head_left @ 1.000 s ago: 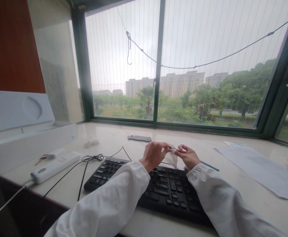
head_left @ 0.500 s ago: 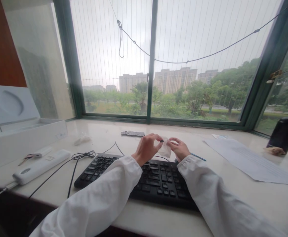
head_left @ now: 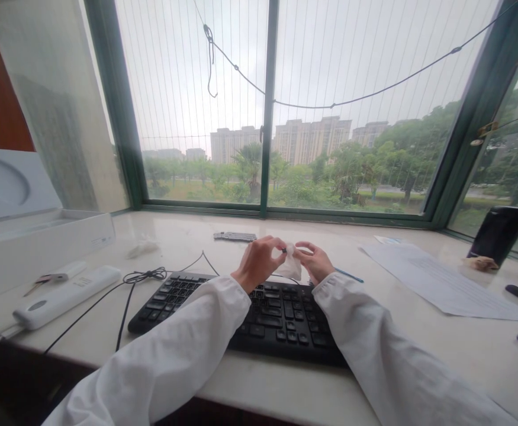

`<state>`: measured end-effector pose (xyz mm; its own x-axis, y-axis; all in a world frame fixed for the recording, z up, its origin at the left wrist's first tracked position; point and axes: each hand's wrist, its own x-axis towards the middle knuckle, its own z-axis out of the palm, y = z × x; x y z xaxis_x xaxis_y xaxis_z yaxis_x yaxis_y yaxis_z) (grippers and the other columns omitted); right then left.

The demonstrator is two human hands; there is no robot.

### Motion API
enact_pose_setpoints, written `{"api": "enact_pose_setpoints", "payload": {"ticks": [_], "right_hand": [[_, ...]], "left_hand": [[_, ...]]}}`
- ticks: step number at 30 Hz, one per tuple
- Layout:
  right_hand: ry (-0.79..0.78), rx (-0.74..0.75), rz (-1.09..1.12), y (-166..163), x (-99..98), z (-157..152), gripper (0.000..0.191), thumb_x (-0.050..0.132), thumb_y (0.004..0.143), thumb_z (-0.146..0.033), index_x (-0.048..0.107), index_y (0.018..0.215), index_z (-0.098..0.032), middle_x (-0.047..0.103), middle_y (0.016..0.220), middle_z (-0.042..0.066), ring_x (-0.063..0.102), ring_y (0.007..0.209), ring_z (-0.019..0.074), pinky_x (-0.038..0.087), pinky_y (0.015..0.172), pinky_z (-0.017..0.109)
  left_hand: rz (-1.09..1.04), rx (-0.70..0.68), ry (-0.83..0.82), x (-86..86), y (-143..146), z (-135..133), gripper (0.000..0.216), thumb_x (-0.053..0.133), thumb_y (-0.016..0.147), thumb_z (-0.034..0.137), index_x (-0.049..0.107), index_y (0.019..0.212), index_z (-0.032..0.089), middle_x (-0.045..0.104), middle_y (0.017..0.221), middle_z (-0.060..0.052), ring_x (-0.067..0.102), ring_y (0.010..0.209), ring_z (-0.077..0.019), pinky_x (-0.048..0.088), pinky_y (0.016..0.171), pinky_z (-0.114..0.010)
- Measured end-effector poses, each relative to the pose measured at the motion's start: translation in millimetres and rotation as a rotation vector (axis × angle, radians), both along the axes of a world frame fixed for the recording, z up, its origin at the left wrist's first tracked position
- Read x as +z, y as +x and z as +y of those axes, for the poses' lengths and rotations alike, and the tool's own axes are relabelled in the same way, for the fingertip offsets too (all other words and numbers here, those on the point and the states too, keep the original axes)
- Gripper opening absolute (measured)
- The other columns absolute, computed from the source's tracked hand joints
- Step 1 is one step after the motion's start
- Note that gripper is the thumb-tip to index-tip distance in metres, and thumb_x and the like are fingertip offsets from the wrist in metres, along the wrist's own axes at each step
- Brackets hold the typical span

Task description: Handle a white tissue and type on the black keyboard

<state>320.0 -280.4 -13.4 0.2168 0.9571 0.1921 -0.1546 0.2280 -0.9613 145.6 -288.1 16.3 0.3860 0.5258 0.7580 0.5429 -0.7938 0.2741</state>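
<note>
Now, in the head view, the left hand pinches a small black piece at its fingertips, left of the right hand's curled fingers, which grip a limp, whitish scrap draping below. The piece's long axis is too small to tell.

I have the left arm and right arm stretched forward, angled inward. The left hand pinches between thumb and forefinger; the right hand sits just beside it, fingers bent.
</note>
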Motion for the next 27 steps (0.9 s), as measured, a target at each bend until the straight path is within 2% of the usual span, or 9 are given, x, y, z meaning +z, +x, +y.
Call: {"api": "enact_pose_setpoints", "payload": {"ticks": [4, 8, 12, 16, 18, 20, 24, 27], "right_hand": [[0.003, 0.017, -0.099, 1, 2.4, -3, 0.054, 0.091, 0.04, -0.036, 0.061, 0.082, -0.019, 0.074, 0.071, 0.003, 0.067, 0.064, 0.0182, 0.051, 0.059, 0.027], [-0.013, -0.009, -0.238, 2, 2.9, -6, 0.05, 0.09, 0.041, -0.036, 0.061, 0.078, -0.02, 0.074, 0.068, 0.003, 0.066, 0.06, 0.0189, 0.049, 0.053, 0.026], [-0.017, -0.11, -0.341, 2, 3.3, -7, 0.046, 0.087, 0.043, -0.041, 0.059, 0.074, -0.021, 0.074, 0.068, 0.003, 0.067, 0.06, 0.0199, 0.047, 0.051, 0.026], [-0.016, -0.276, -0.538, 6, 7.4, -9, 0.035, 0.08, 0.054, -0.045, 0.06, 0.073, -0.023, 0.074, 0.07, 0.003, 0.069, 0.065, 0.0205, 0.048, 0.056, 0.026], [0.04, -0.374, -0.685, 9, 8.2, -10, 0.028, 0.075, 0.061, -0.045, 0.061, 0.073, -0.024, 0.073, 0.068, 0.002, 0.069, 0.066, 0.0201, 0.048, 0.061, 0.028], [0.132, -0.408, -0.828, 13, 6.8, -8, 0.02, 0.071, 0.067, -0.041, 0.061, 0.074, -0.025, 0.072, 0.067, 0.001, 0.069, 0.067, 0.0197, 0.048, 0.064, 0.028], [0.219, -0.366, -1.045, 14, 1.3, -4, 0.008, 0.067, 0.073, -0.03, 0.061, 0.076, -0.026, 0.073, 0.07, 0.001, 0.07, 0.071, 0.0197, 0.046, 0.064, 0.027], [0.259, -0.348, -1.135, 12, -0.1, -4, 0.004, 0.065, 0.076, -0.027, 0.063, 0.079, -0.026, 0.074, 0.073, 0.001, 0.07, 0.073, 0.0189, 0.046, 0.065, 0.026]], "left_hand": [[0.087, 0.03, 0.0, -1.8, -2, 1, 0.013, 0.062, 0.083, 0.023, 0.071, 0.093, 0.021, 0.071, 0.091, -0.001, 0.067, 0.081, -0.0169, 0.05, 0.075, -0.027], [0.187, 0.07, -0.009, -4.6, -3, 2, 0.018, 0.062, 0.081, 0.022, 0.073, 0.096, 0.023, 0.07, 0.092, -0.002, 0.067, 0.08, -0.018, 0.05, 0.073, -0.027], [0.244, 0.112, -0.01, -2.8, -4, 0, 0.02, 0.06, 0.083, 0.023, 0.072, 0.099, 0.023, 0.07, 0.093, -0.003, 0.067, 0.08, -0.0189, 0.051, 0.072, -0.027], [0.268, 0.171, 0.002, 2.0, -4, -2, 0.018, 0.06, 0.084, 0.025, 0.071, 0.097, 0.021, 0.07, 0.094, -0.004, 0.066, 0.075, -0.0193, 0.051, 0.069, -0.029], [0.262, 0.195, -0.003, 4.0, -4, -2, 0.017, 0.06, 0.084, 0.026, 0.071, 0.096, 0.021, 0.07, 0.093, -0.005, 0.066, 0.074, -0.0186, 0.051, 0.07, -0.029], [0.238, 0.209, -0.012, 6.1, -5, 0, 0.015, 0.061, 0.083, 0.026, 0.071, 0.093, 0.02, 0.071, 0.092, -0.004, 0.067, 0.076, -0.0183, 0.051, 0.072, -0.029], [0.17, 0.188, -0.076, 16.8, -20, 7, 0.016, 0.066, 0.079, 0.026, 0.073, 0.091, 0.019, 0.073, 0.086, -0.002, 0.068, 0.079, -0.0175, 0.051, 0.077, -0.029], [0.216, 0.124, -0.189, 36.1, -53, 10, 0.013, 0.069, 0.075, 0.026, 0.074, 0.085, 0.018, 0.074, 0.081, -0.001, 0.067, 0.073, -0.0151, 0.05, 0.072, -0.025]]}}
